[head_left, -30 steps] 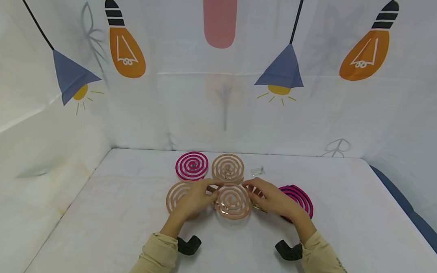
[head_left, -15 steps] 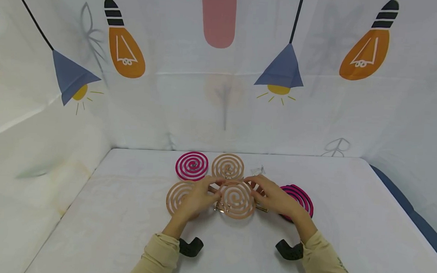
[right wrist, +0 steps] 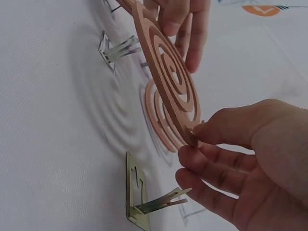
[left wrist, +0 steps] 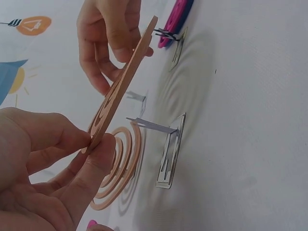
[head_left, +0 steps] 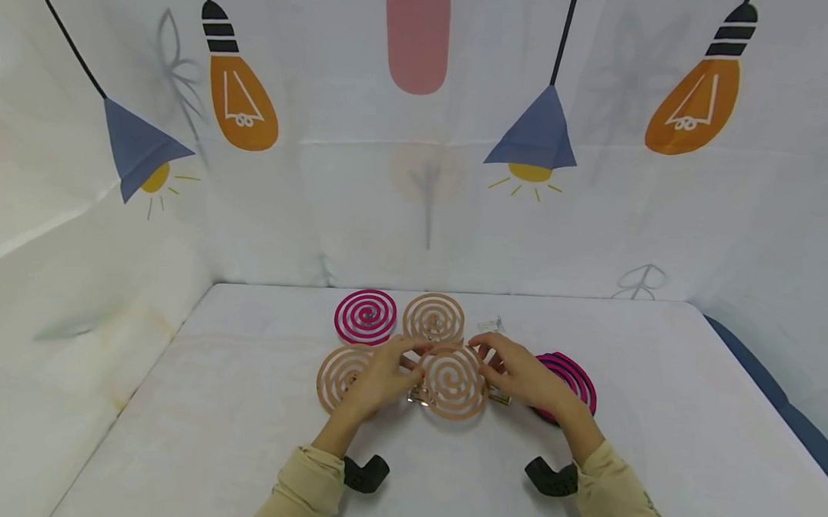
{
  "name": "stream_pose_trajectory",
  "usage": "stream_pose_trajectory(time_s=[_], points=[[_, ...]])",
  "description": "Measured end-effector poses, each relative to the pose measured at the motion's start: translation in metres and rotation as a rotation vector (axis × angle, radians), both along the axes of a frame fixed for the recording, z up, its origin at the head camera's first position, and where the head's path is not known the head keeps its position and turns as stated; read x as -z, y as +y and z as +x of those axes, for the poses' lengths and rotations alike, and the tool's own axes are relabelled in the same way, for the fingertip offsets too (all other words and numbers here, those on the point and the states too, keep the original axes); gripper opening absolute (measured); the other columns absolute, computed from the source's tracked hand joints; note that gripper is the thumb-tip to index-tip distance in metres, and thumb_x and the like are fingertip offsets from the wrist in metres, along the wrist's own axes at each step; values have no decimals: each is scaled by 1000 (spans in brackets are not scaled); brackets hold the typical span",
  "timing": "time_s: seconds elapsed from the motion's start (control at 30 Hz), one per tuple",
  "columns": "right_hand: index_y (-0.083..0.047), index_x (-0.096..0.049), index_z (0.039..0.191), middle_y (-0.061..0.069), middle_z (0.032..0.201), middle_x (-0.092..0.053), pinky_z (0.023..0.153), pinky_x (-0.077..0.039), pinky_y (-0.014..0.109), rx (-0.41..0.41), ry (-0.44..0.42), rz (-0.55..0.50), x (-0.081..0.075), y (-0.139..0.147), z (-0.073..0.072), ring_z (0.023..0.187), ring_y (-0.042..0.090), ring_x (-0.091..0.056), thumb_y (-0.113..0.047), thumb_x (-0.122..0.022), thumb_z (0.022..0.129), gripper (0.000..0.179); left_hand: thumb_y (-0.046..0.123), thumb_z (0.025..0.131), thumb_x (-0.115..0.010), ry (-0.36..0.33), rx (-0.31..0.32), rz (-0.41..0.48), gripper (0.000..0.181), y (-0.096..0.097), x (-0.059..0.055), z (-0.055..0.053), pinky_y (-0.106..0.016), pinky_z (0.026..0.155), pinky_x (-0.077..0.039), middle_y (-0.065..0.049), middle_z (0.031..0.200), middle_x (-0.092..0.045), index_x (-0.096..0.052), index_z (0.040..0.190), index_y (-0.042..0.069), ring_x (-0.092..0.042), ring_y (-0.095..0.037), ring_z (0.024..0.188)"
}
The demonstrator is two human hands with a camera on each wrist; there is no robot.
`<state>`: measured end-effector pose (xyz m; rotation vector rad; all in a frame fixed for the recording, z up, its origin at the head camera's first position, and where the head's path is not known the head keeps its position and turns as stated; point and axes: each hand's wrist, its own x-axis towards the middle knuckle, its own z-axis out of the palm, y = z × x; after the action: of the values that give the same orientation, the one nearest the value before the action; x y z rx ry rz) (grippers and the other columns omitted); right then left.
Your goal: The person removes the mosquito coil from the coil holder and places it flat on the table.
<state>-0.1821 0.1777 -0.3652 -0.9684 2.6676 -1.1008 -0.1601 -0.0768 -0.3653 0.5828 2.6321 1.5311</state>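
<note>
A brown mosquito coil (right wrist: pixel 161 82) is held up by its edges between both hands, tilted above the table. My left hand (head_left: pixel 384 373) pinches one edge between thumb and fingertips; the right hand (head_left: pixel 516 371) pinches the opposite edge. Beneath the coil, its spiral shadow falls on the white tabletop. Two small metal coil stands lie below: a silver one (left wrist: pixel 163 184) by the left hand and a gold-toned one (right wrist: pixel 129 187) by the right. Each has a prong bent upward. Another brown coil (head_left: pixel 322 378) is partly covered by the left hand and forearm.
At the back are a pink coil (head_left: pixel 338 317) and a brown coil (head_left: pixel 407 320). Right of them sits another metal stand (head_left: pixel 492 324). Pink and dark coils (head_left: pixel 586 382) lie together beside the right forearm. A black curved piece (head_left: pixel 368 474) shows at the left wrist.
The held coil has shifted slightly right, with both hands still on its edges. More of the silver stand now shows at its lower left. The other coils stay put.
</note>
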Motion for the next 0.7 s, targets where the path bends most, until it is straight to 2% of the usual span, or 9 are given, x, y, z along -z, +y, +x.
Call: stream_pose_trajectory(time_s=[0.33, 0.47, 0.7], points=[[-4, -51, 123, 7, 102, -58, 63, -48, 21, 14, 28, -26, 0, 1, -1, 75, 10, -58, -4, -58, 90, 34, -8, 79, -62, 99, 8, 13, 42, 4, 6, -2, -18, 68, -54, -18, 105, -61, -61, 120, 1, -69, -29, 83], [-2, -51, 122, 7, 100, -59, 65, -49, 21, 14, 43, -26, 0, 2, -2, 75, 8, -58, -2, -59, 89, 34, -8, 79, -61, 120, -2, 1, 41, 6, 6, -1, -18, 68, -54, -17, 105, -61, -61, 120, 2, -69, -28, 83], [-3, -53, 118, 7, 99, -60, 65, -49, 21, 52, 5, -23, -4, 3, -1, 76, 10, -59, -2, -60, 88, 31, -6, 81, -62, 138, -5, -26, 41, 8, 6, 1, -18, 68, -54, -17, 106, -60, -60, 121, 2, -68, -27, 82]])
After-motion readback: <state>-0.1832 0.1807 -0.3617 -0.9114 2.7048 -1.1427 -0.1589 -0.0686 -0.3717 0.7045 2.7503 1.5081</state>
